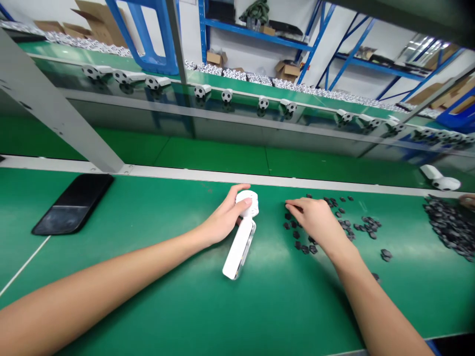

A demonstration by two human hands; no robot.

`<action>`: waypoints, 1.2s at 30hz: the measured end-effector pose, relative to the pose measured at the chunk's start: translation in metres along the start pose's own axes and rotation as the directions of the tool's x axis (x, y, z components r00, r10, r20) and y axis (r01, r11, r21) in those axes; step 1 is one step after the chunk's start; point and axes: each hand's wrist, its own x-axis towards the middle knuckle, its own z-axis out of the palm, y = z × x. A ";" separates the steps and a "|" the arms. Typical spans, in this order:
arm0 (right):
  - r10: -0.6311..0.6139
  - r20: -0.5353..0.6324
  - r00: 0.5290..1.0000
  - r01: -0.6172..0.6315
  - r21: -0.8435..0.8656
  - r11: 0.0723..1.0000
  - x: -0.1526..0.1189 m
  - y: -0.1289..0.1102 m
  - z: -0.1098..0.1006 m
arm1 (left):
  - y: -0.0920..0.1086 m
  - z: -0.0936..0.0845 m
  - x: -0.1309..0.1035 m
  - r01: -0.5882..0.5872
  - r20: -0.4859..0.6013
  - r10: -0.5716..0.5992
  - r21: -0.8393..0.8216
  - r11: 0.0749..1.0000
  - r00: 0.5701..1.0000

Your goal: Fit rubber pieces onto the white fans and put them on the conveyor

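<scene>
The left hand (223,220) is wrapped around a white round-headed plastic device (239,247); the right hand (316,217) is pinched at small black angular pieces (296,235) strewn around it.

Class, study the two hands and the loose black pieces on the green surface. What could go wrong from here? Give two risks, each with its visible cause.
1. The left hand holds the white device at its round end, so the long part might tilt or slip.
2. The small black pieces lie scattered around the right hand, so it could brush some out of place.
</scene>
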 end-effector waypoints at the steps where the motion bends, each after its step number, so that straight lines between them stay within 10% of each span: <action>1: 0.033 -0.011 0.999 -0.031 0.118 0.993 -0.002 -0.006 -0.001 | 0.000 0.000 0.000 -0.005 0.002 0.005 0.030 1.000 1.000; 7: 0.077 0.156 0.985 -0.170 0.767 0.619 -0.014 -0.057 0.014 | 0.000 0.001 0.000 -0.047 -0.015 0.050 0.155 0.987 0.999; 19: -0.014 -0.052 0.999 0.041 0.556 0.830 -0.019 -0.073 0.028 | 0.001 0.003 -0.004 -0.134 0.035 0.130 0.306 0.942 0.991; 36: -0.179 -0.005 0.984 0.173 0.273 0.946 -0.018 -0.070 0.038 | 0.006 0.001 -0.007 -0.146 0.059 0.133 0.352 0.925 0.989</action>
